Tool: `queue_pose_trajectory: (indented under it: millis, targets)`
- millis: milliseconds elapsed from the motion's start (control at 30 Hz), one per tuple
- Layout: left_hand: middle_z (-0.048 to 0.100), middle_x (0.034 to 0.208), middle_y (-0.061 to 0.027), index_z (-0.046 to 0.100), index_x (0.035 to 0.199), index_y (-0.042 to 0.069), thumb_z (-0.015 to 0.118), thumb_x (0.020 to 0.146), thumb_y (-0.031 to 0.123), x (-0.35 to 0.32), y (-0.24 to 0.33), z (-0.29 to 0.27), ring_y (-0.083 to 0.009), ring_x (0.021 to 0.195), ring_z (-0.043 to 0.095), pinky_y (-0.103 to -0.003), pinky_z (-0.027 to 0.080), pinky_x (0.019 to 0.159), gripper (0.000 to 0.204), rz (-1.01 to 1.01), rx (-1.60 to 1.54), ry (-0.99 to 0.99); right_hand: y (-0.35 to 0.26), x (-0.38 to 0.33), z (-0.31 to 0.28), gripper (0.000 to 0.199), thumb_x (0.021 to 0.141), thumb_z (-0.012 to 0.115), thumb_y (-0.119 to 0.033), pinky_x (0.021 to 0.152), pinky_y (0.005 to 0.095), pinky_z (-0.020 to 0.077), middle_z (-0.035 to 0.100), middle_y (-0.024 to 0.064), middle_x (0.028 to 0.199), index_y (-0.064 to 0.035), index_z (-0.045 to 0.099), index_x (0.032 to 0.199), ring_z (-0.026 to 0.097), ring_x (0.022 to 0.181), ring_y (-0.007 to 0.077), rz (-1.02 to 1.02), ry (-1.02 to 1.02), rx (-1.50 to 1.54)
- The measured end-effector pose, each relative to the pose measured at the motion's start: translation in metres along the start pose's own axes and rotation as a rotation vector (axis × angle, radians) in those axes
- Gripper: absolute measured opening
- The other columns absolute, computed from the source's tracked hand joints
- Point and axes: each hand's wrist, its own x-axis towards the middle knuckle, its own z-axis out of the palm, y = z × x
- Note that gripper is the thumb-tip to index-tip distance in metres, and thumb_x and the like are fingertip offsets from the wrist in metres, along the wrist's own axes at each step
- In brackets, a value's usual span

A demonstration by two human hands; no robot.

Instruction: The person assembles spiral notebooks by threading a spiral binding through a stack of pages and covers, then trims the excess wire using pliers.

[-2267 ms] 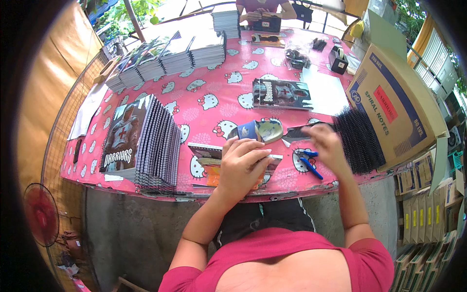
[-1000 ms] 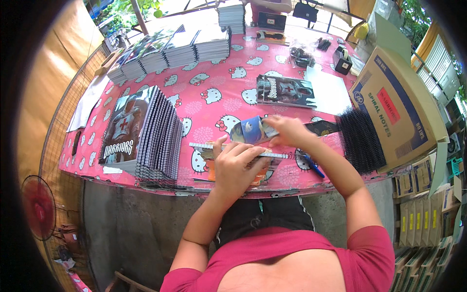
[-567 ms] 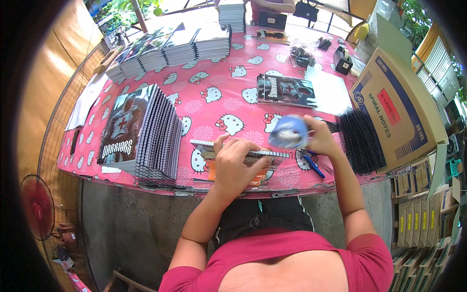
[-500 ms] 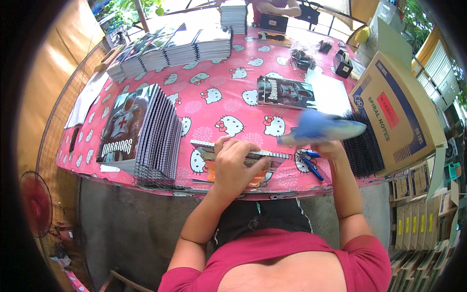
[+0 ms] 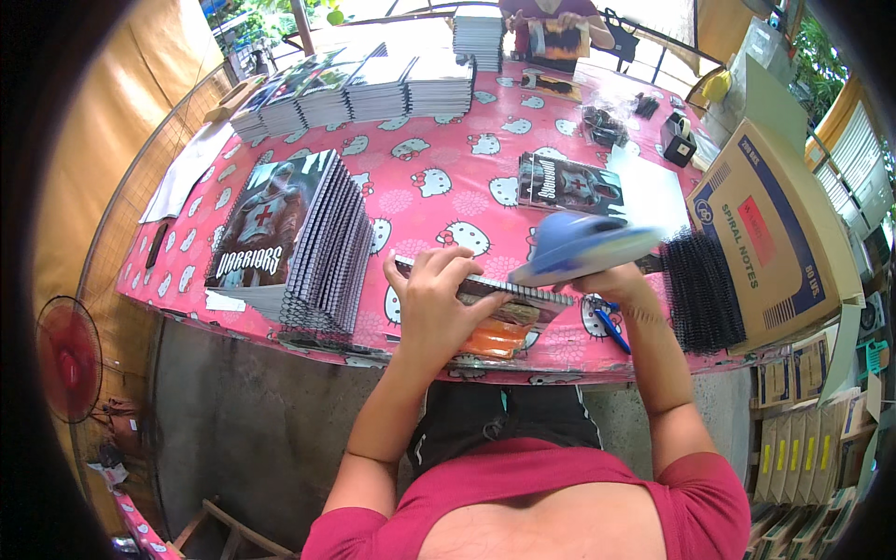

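A red fan (image 5: 67,359) stands on the floor at the far left, below the table edge. The table carries a pink patterned tablecloth (image 5: 439,177). On its left part lies a slanted stack of spiral notebooks (image 5: 294,238) with a knight on the top cover. Behind it, a row of further notebook stacks (image 5: 359,89) runs along the far side.

At the near edge, in front of the person, lies a notebook with its spiral binding (image 5: 485,285) uppermost and an orange cover (image 5: 499,338) beneath. The person's left hand (image 5: 437,303) presses flat on this notebook, fingers spread and closed around nothing. Just to its right, the right hand (image 5: 611,280) grips a blue sheet (image 5: 579,247), which is blurred and raised above the notebook's right end; the fingers are closed on its lower edge.

A blue-handled tool (image 5: 611,322) lies on the cloth below the right hand. A single notebook (image 5: 571,184) lies flat farther back. To the right sits a bundle of black spiral coils (image 5: 700,294), touching a cardboard box (image 5: 770,229). At the far end, another person (image 5: 555,23) holds a cover.
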Motion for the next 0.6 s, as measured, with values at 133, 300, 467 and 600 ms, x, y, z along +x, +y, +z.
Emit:
queue_pose_trajectory:
  millis: [133, 300, 467, 600]
  targets:
    - [0.062, 0.105, -0.0079, 0.068, 0.08, 0.007, 0.082, 0.059, 0.028, 0.007, -0.009, -0.009, -0.0255, 0.102, 0.053, -0.045, 0.033, 0.097, 0.033, 0.075, 0.04, 0.105, -0.009, 0.031, -0.006, 0.038, 0.061, 0.073, -0.002, 0.068, 0.029, 0.0496, 0.066, 0.0061, 0.085, -0.0023, 0.062, 0.098, 0.061, 0.074, 0.018, -0.219, 0.045, -0.819]
    - [0.063, 0.094, -0.0095, 0.067, 0.08, 0.005, 0.084, 0.056, 0.02, 0.004, -0.02, -0.008, -0.0287, 0.098, 0.055, -0.042, 0.045, 0.084, 0.032, 0.074, -0.162, 0.099, 0.002, 0.033, 0.003, 0.03, 0.065, 0.071, -0.003, 0.071, 0.0291, 0.0482, 0.064, 0.005, 0.084, -0.0012, 0.058, 0.092, 0.059, 0.076, 0.0163, -0.095, -0.108, -0.888]
    - [0.062, 0.096, -0.0113, 0.066, 0.08, 0.003, 0.084, 0.057, 0.019, 0.005, -0.023, -0.011, -0.0302, 0.097, 0.055, -0.042, 0.045, 0.086, 0.034, 0.026, -0.21, 0.078, 0.008, 0.029, 0.009, 0.045, 0.059, 0.069, -0.001, 0.07, 0.0356, 0.0512, 0.066, 0.014, 0.085, -0.0025, 0.062, 0.103, 0.065, 0.079, 0.0203, -0.072, -0.083, -0.217]
    - [0.057, 0.112, -0.015, 0.066, 0.083, 0.003, 0.086, 0.056, 0.019, 0.007, -0.027, -0.018, -0.0287, 0.098, 0.058, -0.04, 0.048, 0.085, 0.037, -0.009, -0.077, 0.197, 0.003, 0.055, 0.021, 0.042, 0.059, 0.067, -0.002, 0.071, 0.0328, 0.05, 0.066, 0.0114, 0.083, -0.0024, 0.063, 0.101, 0.063, 0.076, 0.0194, -0.155, 0.023, -0.848]
